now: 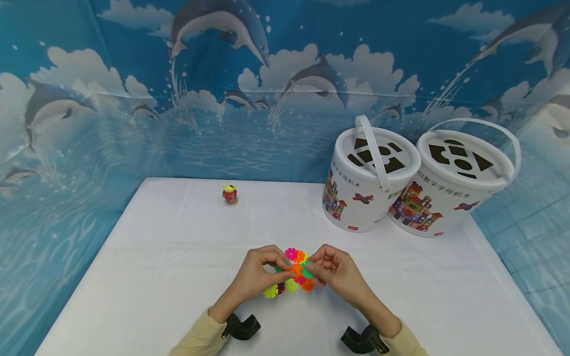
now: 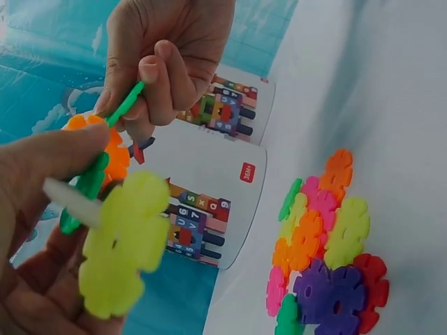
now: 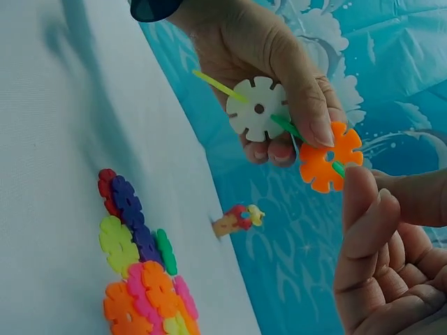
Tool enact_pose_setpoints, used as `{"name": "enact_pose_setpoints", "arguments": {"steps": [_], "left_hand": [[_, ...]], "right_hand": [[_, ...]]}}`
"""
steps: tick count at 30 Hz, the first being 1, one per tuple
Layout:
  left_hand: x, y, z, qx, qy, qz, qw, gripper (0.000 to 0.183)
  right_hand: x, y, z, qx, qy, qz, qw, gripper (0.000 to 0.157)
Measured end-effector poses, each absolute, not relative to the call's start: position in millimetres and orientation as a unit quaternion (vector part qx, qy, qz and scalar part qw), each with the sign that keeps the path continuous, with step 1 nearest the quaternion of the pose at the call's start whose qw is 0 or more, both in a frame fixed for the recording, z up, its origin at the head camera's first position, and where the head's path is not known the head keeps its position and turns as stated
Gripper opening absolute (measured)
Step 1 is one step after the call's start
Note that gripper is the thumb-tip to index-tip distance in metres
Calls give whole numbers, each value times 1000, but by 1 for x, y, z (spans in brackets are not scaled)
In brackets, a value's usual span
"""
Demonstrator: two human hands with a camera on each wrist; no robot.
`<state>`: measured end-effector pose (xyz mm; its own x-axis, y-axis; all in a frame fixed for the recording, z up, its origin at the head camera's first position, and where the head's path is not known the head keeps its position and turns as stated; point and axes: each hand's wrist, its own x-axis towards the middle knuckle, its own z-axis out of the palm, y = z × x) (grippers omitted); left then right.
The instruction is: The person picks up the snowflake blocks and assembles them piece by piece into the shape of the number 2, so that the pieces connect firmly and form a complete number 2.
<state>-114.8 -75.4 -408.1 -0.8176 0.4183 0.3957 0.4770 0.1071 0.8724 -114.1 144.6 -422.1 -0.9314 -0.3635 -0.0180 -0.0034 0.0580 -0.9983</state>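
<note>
Above the table, my left hand point(image 1: 262, 269) holds a short chain of slotted plastic flower discs. In it are a yellow disc point(image 2: 133, 230), a white disc point(image 3: 244, 122), a green disc point(image 2: 87, 192) and an orange disc point(image 3: 318, 167), with the left thumb at the orange one. Opposite, my right hand point(image 1: 336, 272) pinches another green disc point(image 2: 128, 103) between thumb and fingers; its edge meets the orange disc. How deep the slots engage is hidden by the fingertips. Below the hands lies a loose pile of discs, including a purple disc point(image 2: 335, 296) and a red disc point(image 2: 374, 289).
Two white lidded buckets point(image 1: 352, 198) point(image 1: 427, 198) with raised handles stand at the back right of the white table point(image 1: 147, 257). A small toy figure point(image 1: 230, 194) stands near the back edge. A dolphin-print cloth point(image 1: 200, 138) hangs behind.
</note>
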Motion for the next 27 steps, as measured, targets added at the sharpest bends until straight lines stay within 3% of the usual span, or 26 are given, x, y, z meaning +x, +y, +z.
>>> {"name": "enact_pose_setpoints", "arguments": {"steps": [12, 27], "left_hand": [[-118, -78, -414, -331, -687, -647, -24, 15], [-118, -76, -416, -334, -667, -666, 5, 16]], "right_hand": [[-106, 142, -421, -155, 699, -686, 134, 22], [-97, 133, -420, -179, 711, -677, 57, 16]]}}
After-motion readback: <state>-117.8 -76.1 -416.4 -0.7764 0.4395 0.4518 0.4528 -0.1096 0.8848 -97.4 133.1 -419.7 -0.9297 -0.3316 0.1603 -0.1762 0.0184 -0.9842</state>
